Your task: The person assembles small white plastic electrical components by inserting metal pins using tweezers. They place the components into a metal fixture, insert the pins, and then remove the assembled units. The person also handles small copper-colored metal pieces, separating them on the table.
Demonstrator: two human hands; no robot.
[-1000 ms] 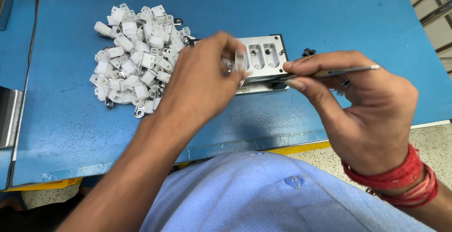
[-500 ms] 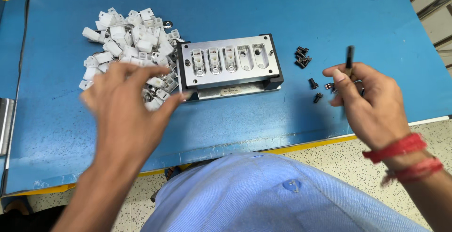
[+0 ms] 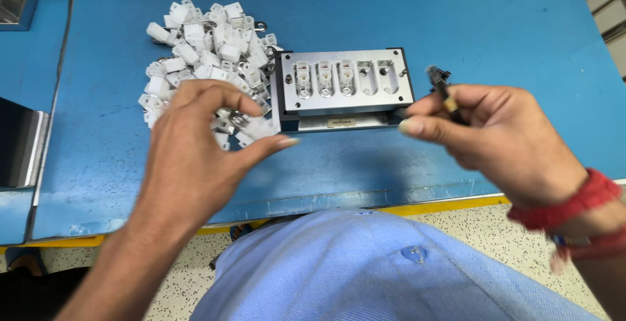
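White housings (image 3: 195, 54) partly behind left hand (image 3: 195, 145)

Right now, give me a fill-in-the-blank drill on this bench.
1. The metal block has ___ slots, and three hold white parts.
2. The left hand reaches into the heap of ___ plastic pieces.
3. The right hand pinches a small ___ part.
Missing: five; white; black

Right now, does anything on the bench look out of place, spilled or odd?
Nothing stands out. The white clips lie in a loose heap left of the metal jig, which sits square on the blue table; three of its five slots are filled. The left hand reaches into the heap; the right hand pinches a small dark part.
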